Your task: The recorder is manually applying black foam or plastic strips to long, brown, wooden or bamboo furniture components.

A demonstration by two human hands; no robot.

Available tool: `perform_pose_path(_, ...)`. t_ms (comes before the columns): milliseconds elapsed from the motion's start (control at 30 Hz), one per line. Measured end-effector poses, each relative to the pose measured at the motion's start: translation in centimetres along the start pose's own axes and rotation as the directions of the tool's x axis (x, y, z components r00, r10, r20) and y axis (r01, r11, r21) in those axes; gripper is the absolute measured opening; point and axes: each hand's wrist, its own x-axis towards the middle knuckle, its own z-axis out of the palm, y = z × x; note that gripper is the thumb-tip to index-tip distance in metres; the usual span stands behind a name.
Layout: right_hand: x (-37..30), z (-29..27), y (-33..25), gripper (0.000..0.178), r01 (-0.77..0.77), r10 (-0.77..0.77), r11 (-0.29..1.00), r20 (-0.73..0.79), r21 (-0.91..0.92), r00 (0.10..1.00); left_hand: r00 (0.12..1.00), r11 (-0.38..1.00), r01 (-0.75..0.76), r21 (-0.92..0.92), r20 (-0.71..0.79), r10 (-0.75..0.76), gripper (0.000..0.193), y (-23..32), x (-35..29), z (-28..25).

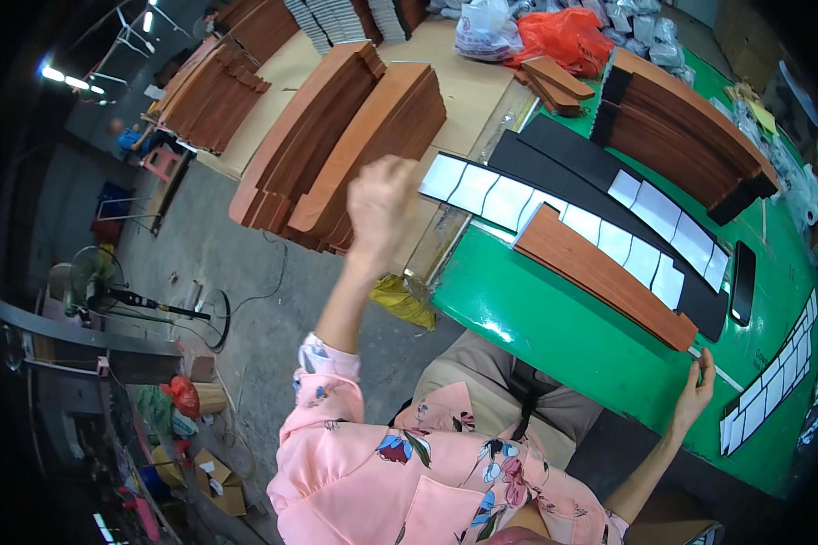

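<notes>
My left hand (384, 207) is raised beyond the table's left edge, in front of stacked curved wooden slats (364, 173). Its fingers are curled in and slightly blurred; what they hold, if anything, is hidden. At the near right end of a single brown wooden slat (604, 277), my right hand (695, 392) has its fingers drawn together beside a small white piece (694, 352). Whether it grips that piece I cannot tell. The slat lies on the green table (500, 300), partly over a black strip covered with white pieces (495, 198).
Black boards (554, 163) and a shorter row of white pieces (668, 218) lie farther back. A black phone (743, 282) is at the right. Dark-ended slats (682, 136) stand behind, near a red plastic bag (563, 41). A fan (100, 277) stands on the floor at left.
</notes>
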Motion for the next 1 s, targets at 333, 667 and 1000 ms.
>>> perform_pose_path(333,-1.6,0.9,-3.1,0.024,0.152,-0.154,0.988,0.041,0.033,0.987,0.867,0.745,0.347,0.57,0.108,-0.487,0.052,-13.5,8.4,-6.1)
perform_pose_path(667,-4.4,1.8,-7.9,0.019,0.374,-0.368,0.926,0.103,-0.052,0.924,0.942,0.957,0.242,-0.158,-0.198,-0.27,0.069,-7.2,6.0,-6.3)
perform_pose_path(1000,-7.6,10.1,-19.0,0.039,0.448,-0.513,0.852,0.268,0.271,0.815,0.849,-0.291,0.503,-0.814,0.528,-0.008,0.068,20.4,-9.3,-1.9)
